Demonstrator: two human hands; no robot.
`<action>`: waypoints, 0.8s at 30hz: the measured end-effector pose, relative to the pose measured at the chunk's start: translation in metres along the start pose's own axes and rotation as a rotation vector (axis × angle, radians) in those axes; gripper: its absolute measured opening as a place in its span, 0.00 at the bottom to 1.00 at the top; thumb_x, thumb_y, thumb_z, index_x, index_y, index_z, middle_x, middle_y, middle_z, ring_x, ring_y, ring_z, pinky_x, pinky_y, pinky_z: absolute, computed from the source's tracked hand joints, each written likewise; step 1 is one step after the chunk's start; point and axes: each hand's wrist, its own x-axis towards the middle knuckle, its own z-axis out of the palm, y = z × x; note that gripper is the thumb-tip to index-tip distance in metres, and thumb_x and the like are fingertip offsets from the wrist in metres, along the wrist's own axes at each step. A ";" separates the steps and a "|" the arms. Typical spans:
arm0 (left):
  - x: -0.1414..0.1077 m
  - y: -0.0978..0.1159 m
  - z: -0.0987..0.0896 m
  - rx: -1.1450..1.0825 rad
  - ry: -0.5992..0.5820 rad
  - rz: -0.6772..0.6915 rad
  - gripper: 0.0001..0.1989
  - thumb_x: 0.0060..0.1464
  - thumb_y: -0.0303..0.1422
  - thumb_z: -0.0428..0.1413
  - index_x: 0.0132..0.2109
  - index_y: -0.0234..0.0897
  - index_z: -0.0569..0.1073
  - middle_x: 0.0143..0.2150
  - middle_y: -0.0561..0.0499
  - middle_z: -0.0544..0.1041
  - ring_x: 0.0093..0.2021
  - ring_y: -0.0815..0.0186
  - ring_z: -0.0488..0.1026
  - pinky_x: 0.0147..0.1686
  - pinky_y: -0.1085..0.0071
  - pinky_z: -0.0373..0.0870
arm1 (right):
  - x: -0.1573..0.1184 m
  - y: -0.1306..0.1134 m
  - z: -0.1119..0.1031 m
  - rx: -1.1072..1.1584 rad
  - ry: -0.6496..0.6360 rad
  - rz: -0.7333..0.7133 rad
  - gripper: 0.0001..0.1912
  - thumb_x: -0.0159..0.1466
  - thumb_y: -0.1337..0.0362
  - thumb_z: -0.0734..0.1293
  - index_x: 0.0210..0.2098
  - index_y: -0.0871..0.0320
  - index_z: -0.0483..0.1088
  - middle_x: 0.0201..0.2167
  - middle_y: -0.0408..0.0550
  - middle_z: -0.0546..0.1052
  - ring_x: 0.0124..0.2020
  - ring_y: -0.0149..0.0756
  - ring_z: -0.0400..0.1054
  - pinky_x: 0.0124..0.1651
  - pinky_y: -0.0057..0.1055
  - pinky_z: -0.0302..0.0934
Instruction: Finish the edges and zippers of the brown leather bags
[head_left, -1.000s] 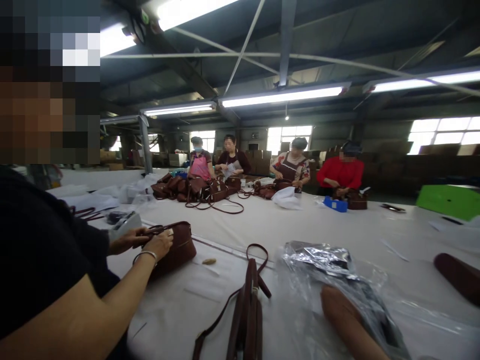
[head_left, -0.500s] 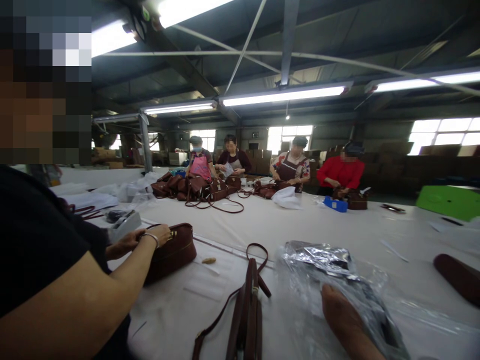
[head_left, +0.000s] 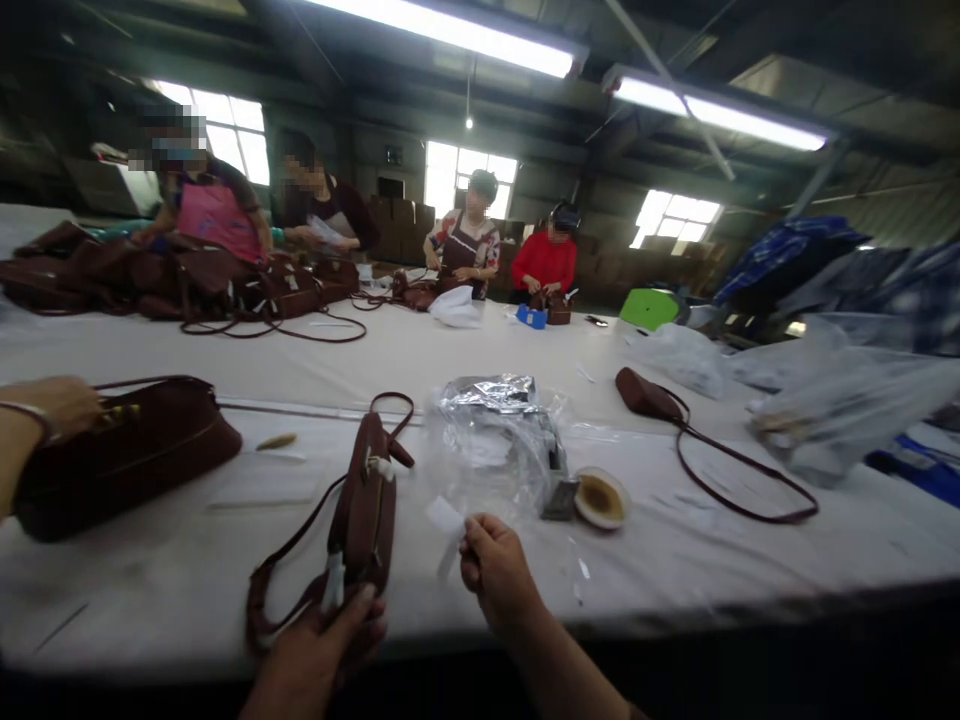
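On the left of the tabletop (head_left: pixel 465 352), a co-worker's hand (head_left: pixel 64 405) is on a dark brown bag (head_left: pixel 150 455), with a small tan piece (head_left: pixel 276 441) just beyond its right end. Right of these, at the near edge, your left hand (head_left: pixel 319 640) grips the near end of a slim brown bag (head_left: pixel 364 505). Your right hand (head_left: pixel 501 570) pinches a white slip (head_left: pixel 444 514) between thumb and forefinger, beside crumpled clear plastic (head_left: pixel 487 430). Further right come a round, brown-centred item (head_left: pixel 600 498) and a strapped brown pouch (head_left: pixel 646 394).
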 end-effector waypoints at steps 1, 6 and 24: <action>-0.001 0.000 0.001 0.017 -0.002 -0.012 0.22 0.40 0.38 0.70 0.42 0.36 0.74 0.35 0.44 0.82 0.34 0.57 0.80 0.32 0.66 0.77 | -0.010 0.006 0.006 0.021 -0.021 0.031 0.23 0.52 0.47 0.72 0.26 0.58 0.62 0.18 0.35 0.67 0.11 0.18 0.50 0.14 0.20 0.36; -0.003 -0.002 0.005 0.037 -0.029 -0.029 0.18 0.46 0.32 0.67 0.44 0.31 0.74 0.46 0.39 0.80 0.45 0.55 0.79 0.39 0.68 0.76 | -0.031 0.021 0.025 0.072 -0.084 0.137 0.25 0.49 0.46 0.74 0.25 0.58 0.61 0.16 0.35 0.67 0.10 0.17 0.50 0.14 0.19 0.37; 0.001 -0.004 0.007 -0.039 -0.144 0.000 0.21 0.37 0.31 0.71 0.42 0.31 0.77 0.39 0.45 0.82 0.36 0.63 0.78 0.37 0.71 0.75 | -0.027 0.048 0.040 0.096 -0.093 0.172 0.21 0.53 0.48 0.72 0.26 0.58 0.63 0.16 0.36 0.67 0.12 0.21 0.55 0.13 0.19 0.44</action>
